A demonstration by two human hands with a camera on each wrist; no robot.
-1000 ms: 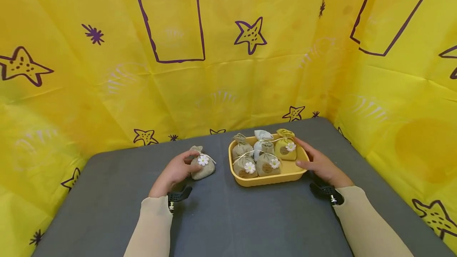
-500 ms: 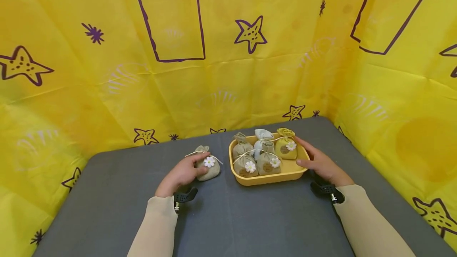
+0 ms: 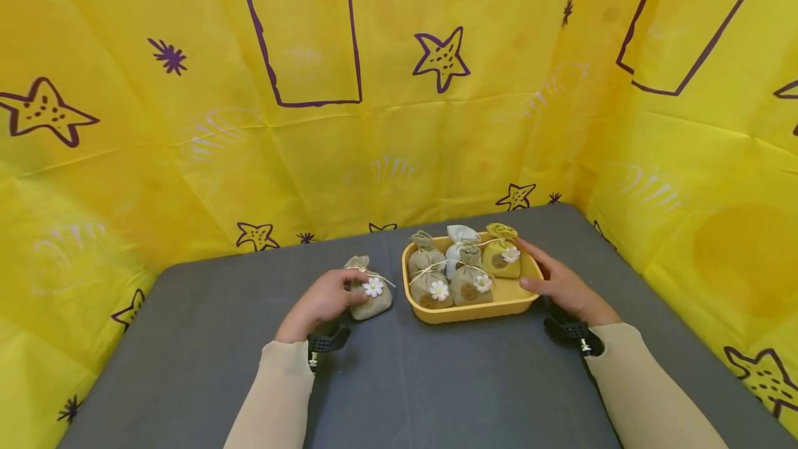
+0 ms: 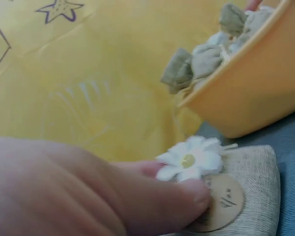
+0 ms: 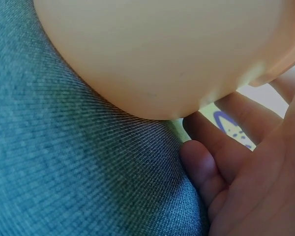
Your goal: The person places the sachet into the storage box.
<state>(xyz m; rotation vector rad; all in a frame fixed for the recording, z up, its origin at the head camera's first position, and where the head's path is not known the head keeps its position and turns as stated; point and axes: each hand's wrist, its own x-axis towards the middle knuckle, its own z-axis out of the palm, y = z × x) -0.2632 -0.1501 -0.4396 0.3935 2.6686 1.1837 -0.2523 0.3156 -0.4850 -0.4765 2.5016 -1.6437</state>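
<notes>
My left hand (image 3: 321, 302) pinches a beige cloth sachet (image 3: 374, 307) that has a string tie and a white flower. Close up in the left wrist view, the thumb presses beside the flower (image 4: 189, 160) and over a round paper label (image 4: 228, 201). To the right is a yellow plastic tray (image 3: 492, 310) with several tied sachets inside: beige ones, a pale blue one (image 3: 462, 235) and a mustard one (image 3: 501, 265). My right hand (image 3: 569, 294) grips the tray's right end, thumb over the rim. Its other fingers lie along the outer wall in the right wrist view.
A grey cloth covers the table (image 3: 436, 386). Behind and at both sides hangs a yellow curtain (image 3: 386, 130) with purple starfish drawings. Each wrist wears a black strap (image 3: 327, 341).
My left hand has moved to the right with the beige sachet, closer to the tray. The right hand keeps its grip on the tray, which stays in place.
</notes>
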